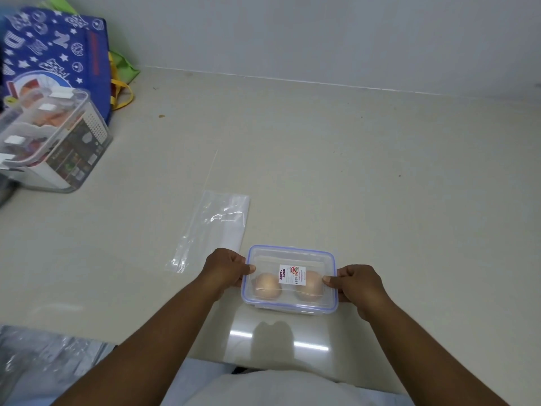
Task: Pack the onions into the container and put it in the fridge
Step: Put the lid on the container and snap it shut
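A small clear container (pixel 292 257) with a blue-rimmed lid and a white label stands on the beige counter near its front edge. Two pale brown onions (pixel 267 285) show through the lid, side by side. My left hand (pixel 225 269) grips the container's left side, thumb resting on the lid. My right hand (pixel 358 284) holds the right side the same way, thumb on the lid's edge. The lid lies flat over the container.
An empty clear plastic bag (pixel 213 227) lies flat just left of the container. A larger clear lidded box (pixel 49 142) sits at the far left, in front of a blue patterned bag (pixel 55 51). More crumpled plastic (pixel 44 356) is at the lower left. A white wall runs along the back.
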Tool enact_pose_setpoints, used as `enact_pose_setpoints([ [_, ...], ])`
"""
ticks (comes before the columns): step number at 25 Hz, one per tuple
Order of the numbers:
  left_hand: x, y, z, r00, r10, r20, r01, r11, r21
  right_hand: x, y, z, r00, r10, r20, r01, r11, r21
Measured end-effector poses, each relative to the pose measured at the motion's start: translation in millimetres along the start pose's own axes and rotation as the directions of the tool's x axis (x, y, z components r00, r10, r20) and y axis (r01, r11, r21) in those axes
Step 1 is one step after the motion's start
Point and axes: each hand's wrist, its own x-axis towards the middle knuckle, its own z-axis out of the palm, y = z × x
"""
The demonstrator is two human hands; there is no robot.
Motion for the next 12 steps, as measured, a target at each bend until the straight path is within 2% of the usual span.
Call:
enact_pose_setpoints([
  [7,6,3,-2,0.999,0.044,0.001,-0.044,0.999,0.005,-4,0,4,0.997,-0.050,-0.063,0.050,0.999,0.010],
  [12,10,-3,-4,0.997,0.076,0.023,-0.075,0.997,-0.014,-12,2,8,0.994,-0.024,-0.102,0.027,0.999,0.025],
])
